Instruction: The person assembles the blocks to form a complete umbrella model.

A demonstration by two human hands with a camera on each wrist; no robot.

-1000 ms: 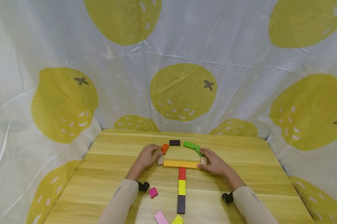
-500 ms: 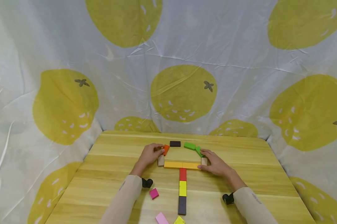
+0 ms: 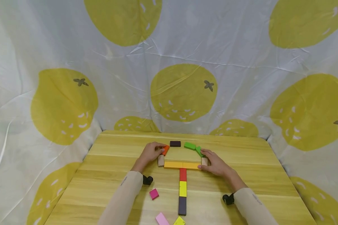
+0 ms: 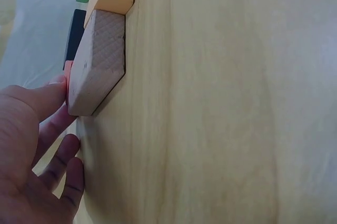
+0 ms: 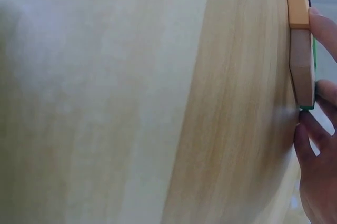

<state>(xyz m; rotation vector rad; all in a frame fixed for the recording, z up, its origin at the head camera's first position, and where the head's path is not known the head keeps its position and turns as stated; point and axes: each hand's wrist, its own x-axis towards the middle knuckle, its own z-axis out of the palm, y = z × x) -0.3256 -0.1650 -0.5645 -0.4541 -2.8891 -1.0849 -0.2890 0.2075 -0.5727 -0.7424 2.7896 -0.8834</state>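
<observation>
In the head view my left hand [image 3: 149,154] pinches an orange-red block [image 3: 165,151] at the upper left of a ring of wooden blocks. In the left wrist view the thumb lies against that block, right behind a plain wood block [image 4: 100,58]. My right hand [image 3: 217,164] rests at the ring's right side. Its thumb touches the end of a yellow-orange block [image 3: 192,166], while its fingertips lie by a slanted green block [image 3: 198,151] and another plain wood block [image 5: 301,66]. A second green block [image 3: 189,146] and a black block [image 3: 175,143] lie along the far side.
Below the ring runs a line of red [image 3: 183,174], yellow [image 3: 183,189] and dark blocks [image 3: 182,206]. A magenta block [image 3: 154,194], a pink block [image 3: 161,218] and another yellow block [image 3: 179,221] lie loose nearby. A lemon-print cloth [image 3: 183,92] hangs behind the wooden table [image 3: 101,187].
My left hand has shifted slightly forward and to the right, its thumb now on the orange-red block, which has moved a little. The right hand has stayed in place.
</observation>
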